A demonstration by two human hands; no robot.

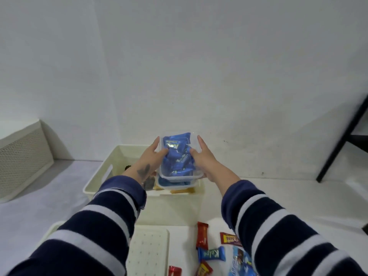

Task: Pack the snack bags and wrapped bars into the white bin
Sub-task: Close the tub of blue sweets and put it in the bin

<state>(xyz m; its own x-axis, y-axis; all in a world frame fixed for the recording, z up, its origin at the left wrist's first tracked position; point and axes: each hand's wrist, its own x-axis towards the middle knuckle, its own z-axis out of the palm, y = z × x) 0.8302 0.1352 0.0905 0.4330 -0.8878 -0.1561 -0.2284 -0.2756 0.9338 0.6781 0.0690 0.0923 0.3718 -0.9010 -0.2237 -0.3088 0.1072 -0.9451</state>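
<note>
A clear plastic tub [180,177] filled with several blue wrapped snacks [178,158] is held above the right part of the white bin [93,183]. My left hand [148,159] grips the tub's left side and my right hand [207,161] grips its right side, thumbs pressed on the snacks. Under it, inside the bin, lies a second clear tub [175,185] with blue contents, plus dark and orange items that are partly hidden. On the surface near me lie loose bars: a red bar [202,235], a blue wrapped bar [212,253] and a red-yellow bar [229,239].
A white perforated lid or tray [148,251] lies in front of the bin. A light blue snack bag [240,261] and more red wrappers [203,268] sit at the bottom edge. A beige vented panel [22,156] leans at the left, a black frame leg [342,140] at the right.
</note>
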